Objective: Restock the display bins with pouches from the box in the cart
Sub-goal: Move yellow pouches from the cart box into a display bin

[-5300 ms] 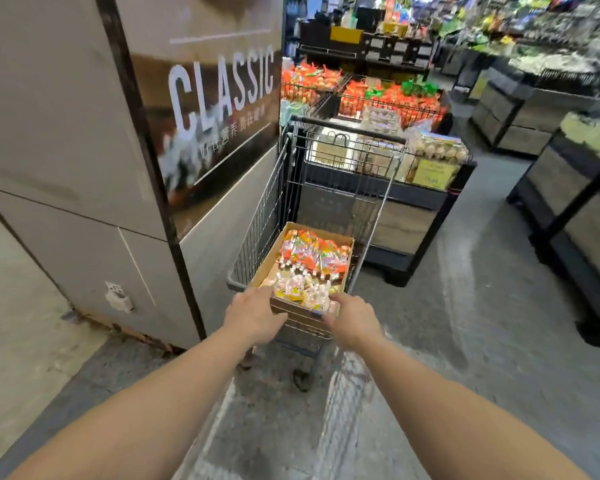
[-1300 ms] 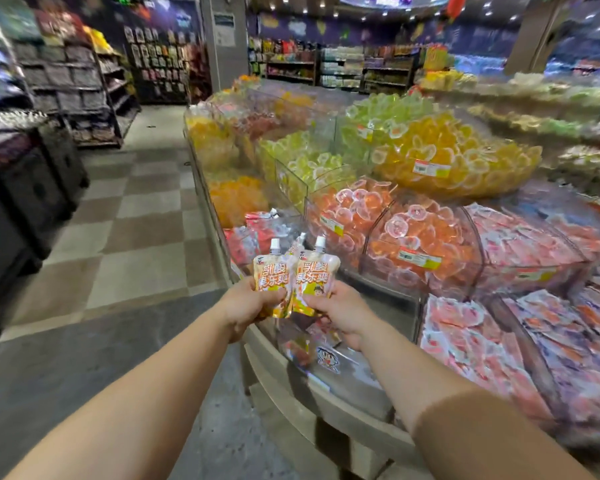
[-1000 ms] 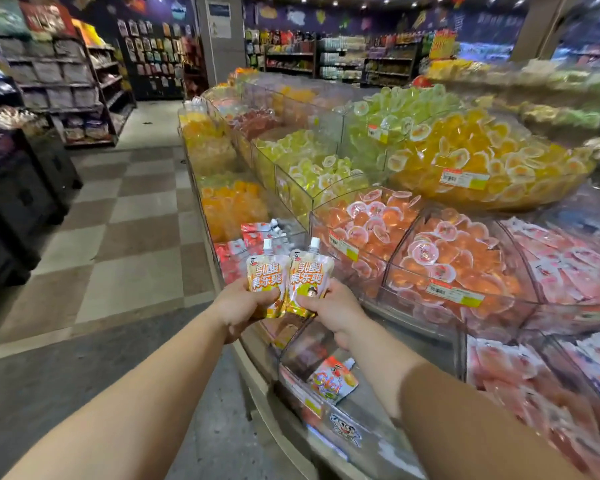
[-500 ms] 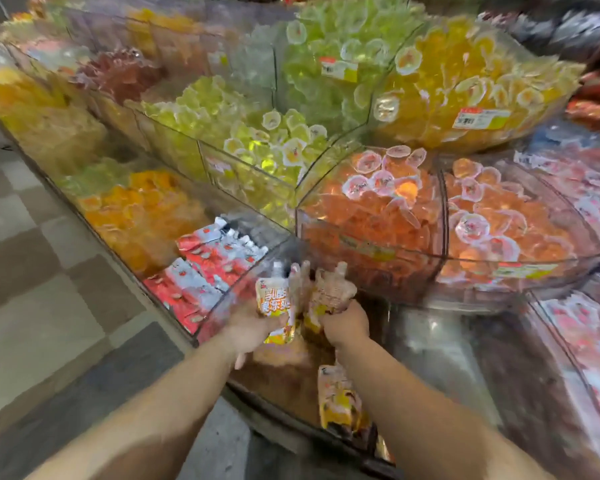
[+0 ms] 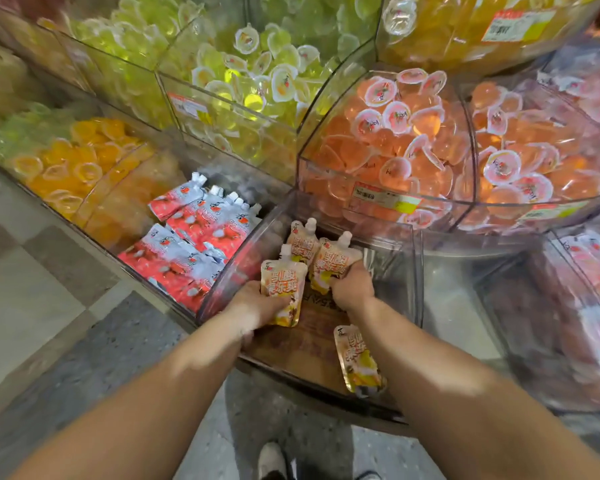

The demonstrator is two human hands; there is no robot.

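Both my hands are inside a clear, nearly bare display bin (image 5: pixel 414 271) at the front of the stand. My left hand (image 5: pixel 253 306) grips an orange-and-white spouted pouch (image 5: pixel 281 282), held upright over the bin's brown floor. My right hand (image 5: pixel 352 287) grips a second such pouch (image 5: pixel 335 265). A third pouch (image 5: pixel 302 242) shows just behind and between them; which hand holds it is unclear. One more pouch (image 5: pixel 357 358) lies flat near the bin's front edge. The cart and box are out of sight.
To the left, a bin holds several red-and-white spouted pouches (image 5: pixel 191 244). Behind are bins of orange jelly cups (image 5: pixel 395 140), yellow-green cups (image 5: pixel 253 74) and yellow ones (image 5: pixel 465 26). Pink packets (image 5: pixel 589 306) fill the right bin. My shoe (image 5: pixel 272 460) stands on the grey floor below.
I left the cart, walked to the stand carrying pouches in both hands, and have now lowered them into the nearly bare front bin.
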